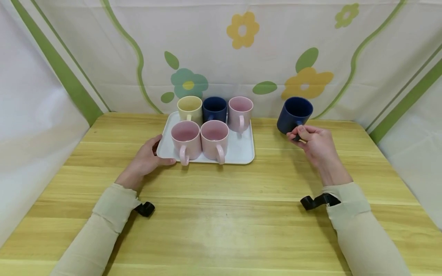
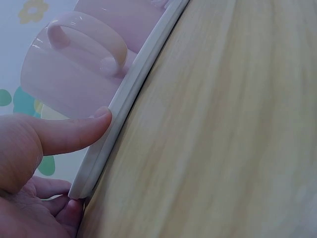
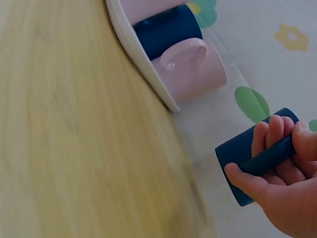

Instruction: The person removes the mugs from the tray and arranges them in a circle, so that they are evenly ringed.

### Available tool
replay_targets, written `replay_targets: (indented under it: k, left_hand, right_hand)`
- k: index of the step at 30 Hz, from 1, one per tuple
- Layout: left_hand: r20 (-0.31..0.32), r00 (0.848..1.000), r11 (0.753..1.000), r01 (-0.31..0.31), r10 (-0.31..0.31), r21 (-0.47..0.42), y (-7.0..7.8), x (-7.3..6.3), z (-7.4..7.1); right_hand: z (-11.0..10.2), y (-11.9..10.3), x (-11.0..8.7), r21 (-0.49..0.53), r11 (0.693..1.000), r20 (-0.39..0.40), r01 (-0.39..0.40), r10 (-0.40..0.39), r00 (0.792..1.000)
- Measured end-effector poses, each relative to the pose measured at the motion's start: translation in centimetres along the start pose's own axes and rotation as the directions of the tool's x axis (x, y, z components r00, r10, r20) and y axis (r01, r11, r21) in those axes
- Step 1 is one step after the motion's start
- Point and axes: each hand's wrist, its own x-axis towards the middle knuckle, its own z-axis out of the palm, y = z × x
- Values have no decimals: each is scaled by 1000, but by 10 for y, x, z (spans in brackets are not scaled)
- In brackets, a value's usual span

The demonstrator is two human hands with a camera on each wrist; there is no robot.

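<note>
Beige sleeves lie nearest to us, reaching over the wooden tabletop from both lower corners. Our right hand has thumb and fingers clamped on the handle of the held navy mug, which is to the right of the white tray, well apart from it, and looks to be up off the wood. Our left hand grips the tray's near left corner, thumb along the near rim, fingers round the side.

To do this step well, we would hold the mug level, as it seems to lean a little, and guard against twist, since the handle alone carries its weight. We should hold the tray just firmly enough to steady it; tipping that corner could set its mugs sliding. Near the tray, we would give the rear pink mug a wide berth; the bare patch before it looks roomiest.

On the tray stand 5 upright mugs: the yellow mug, the second navy mug and that pink mug behind, then 2 in front, the front-left pink mug and the front-right pink mug, close together. We make out no contents in the pale mugs; both navy interiors are too dark to judge.
</note>
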Motion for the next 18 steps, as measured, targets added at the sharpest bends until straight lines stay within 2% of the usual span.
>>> replay_targets:
  k: [10,18]
  left_hand:
    - [2,1000,1000,0,0,-9,2,-1,0]
    - [2,1000,1000,15,-15,-16,3,-2,0]
  right_hand:
    - [-15,5,12,-71,997,-18,-21,19,1000]
    - [-24,11,23,-50,998,-47,-47,44,998]
